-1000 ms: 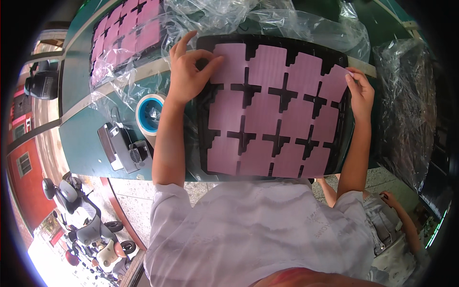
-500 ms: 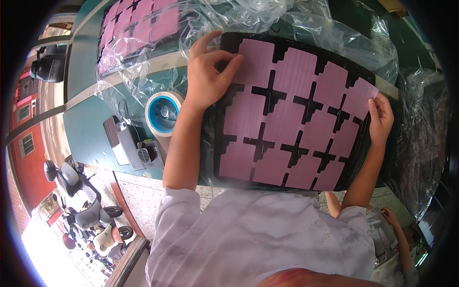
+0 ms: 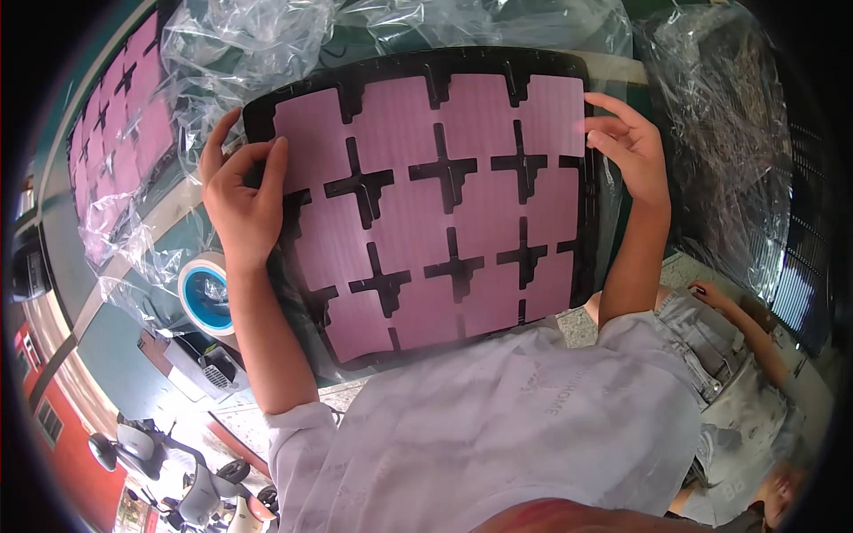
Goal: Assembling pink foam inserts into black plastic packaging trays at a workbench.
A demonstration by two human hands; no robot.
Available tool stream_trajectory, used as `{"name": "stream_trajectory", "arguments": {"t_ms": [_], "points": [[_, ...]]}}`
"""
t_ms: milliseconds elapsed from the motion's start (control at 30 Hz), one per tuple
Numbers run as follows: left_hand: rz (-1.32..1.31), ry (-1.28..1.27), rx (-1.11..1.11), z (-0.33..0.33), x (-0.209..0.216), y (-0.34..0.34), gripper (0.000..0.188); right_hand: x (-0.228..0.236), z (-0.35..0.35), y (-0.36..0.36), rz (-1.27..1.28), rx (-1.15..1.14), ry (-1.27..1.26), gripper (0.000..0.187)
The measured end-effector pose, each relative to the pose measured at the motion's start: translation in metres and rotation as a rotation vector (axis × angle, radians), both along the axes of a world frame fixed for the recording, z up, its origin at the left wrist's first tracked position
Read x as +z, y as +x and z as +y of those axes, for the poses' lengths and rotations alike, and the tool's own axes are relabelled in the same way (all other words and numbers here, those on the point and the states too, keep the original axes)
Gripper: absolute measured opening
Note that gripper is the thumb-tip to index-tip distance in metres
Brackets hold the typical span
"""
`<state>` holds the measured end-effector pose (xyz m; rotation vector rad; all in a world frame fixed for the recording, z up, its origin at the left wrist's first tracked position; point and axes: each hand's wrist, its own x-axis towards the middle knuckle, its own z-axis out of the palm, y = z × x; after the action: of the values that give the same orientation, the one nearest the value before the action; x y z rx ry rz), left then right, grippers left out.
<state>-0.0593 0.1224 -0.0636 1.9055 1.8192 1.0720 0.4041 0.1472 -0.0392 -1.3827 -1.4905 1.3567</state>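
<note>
A black shaped tray lies before me, tilted a little, with rows of pink flat pieces in its recesses. Black cross-shaped ribs show between the pieces. My left hand is at the tray's far left corner, thumb and forefinger pinched together at the edge of the corner pink piece. At the far right corner, my right hand has its thumb and forefinger closed at the edge of another pink piece; those fingertips are slightly blurred.
Crumpled clear plastic spreads over the green table behind the tray. A second tray of pink pieces stands at far left. Left of my forearm are a tape roll and a grey device. More plastic and another person are at right.
The view has swung, so the tray appears further left and turned. The far right piece's corner stuck out past the tray before; now it lies flatter within it. Both hands stay at the same corners.
</note>
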Motion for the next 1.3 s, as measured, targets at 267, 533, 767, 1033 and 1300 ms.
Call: {"name": "stream_trajectory", "arguments": {"t_ms": [267, 533, 767, 1033, 1300], "points": [[-0.034, -0.047, 0.015, 0.000, -0.001, 0.000, 0.018, -0.004, -0.006, -0.026, -0.162, -0.263, 0.023, 0.021], [-0.075, -0.072, 0.040, 0.001, 0.000, -0.001, 0.018, -0.023, -0.002, -0.020, -0.332, -0.272, 0.300, 0.019], [0.039, 0.011, 0.039, 0.002, -0.005, -0.002, 0.019, -0.029, 0.004, -0.035, -0.586, -0.339, 0.485, 0.018], [0.007, 0.008, 0.043, 0.003, -0.004, 0.002, 0.019, -0.033, 0.007, -0.033, -0.621, -0.358, 0.507, 0.019], [0.037, 0.008, 0.042, 0.003, 0.000, 0.001, 0.018, -0.034, 0.009, -0.034, -0.603, -0.368, 0.490, 0.020]]}}
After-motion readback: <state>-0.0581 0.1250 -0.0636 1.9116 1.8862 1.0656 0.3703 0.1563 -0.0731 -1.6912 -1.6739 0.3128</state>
